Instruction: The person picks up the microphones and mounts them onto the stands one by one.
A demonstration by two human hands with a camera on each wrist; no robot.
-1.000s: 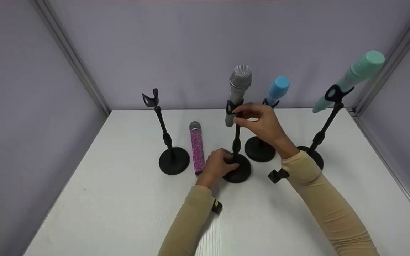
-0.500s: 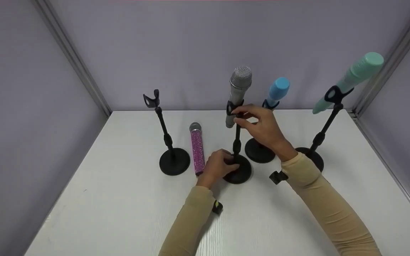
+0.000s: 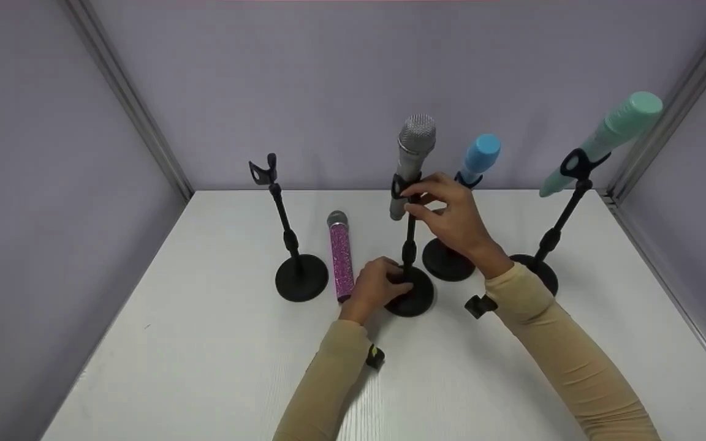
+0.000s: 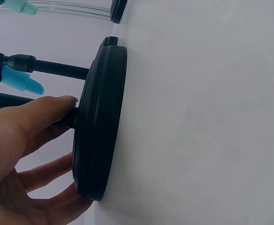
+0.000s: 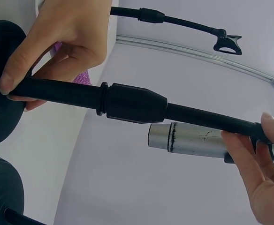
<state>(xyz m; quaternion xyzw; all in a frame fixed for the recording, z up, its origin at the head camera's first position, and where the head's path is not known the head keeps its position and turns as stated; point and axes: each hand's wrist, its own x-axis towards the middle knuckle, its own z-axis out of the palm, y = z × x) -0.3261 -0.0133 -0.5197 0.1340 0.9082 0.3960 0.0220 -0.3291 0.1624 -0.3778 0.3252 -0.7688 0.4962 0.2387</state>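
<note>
No legible text, brand, number or sign in any of the three views. Silver microphone (image 5: 198,139): dark specks and a thin scratch-like line on the handle; too small to read as lettering. Black stand (image 5: 137,103) carrying it: no readable characters. Black wrist piece (image 3: 375,357) by the left sleeve (image 3: 328,373): small yellow-green mark, unreadable.

A white table (image 3: 218,367) carries four black stands (image 3: 301,278), a pink microphone (image 3: 341,260).
</note>
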